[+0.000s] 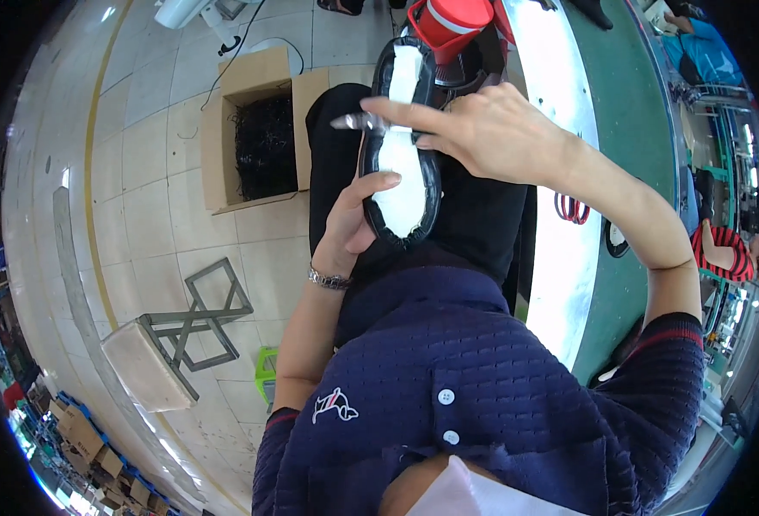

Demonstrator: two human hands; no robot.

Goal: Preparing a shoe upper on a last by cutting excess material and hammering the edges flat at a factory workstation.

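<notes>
Right of the open cardboard box [219, 163], a black shoe [403, 204] is resting with its white underside facing up; the left hand [350, 217] is clamping its near-box edge. Farther right of the box, the right hand [493, 131] is gripping a blurred metal tool [350, 122], whose tip is pointing boxward. Black scraps [265, 146] are lying inside the box.

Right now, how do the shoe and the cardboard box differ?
The shoe is black around a white middle; the cardboard box is brown. The left hand holds the shoe; the box stands open on the floor. Both are left of the white table.
</notes>
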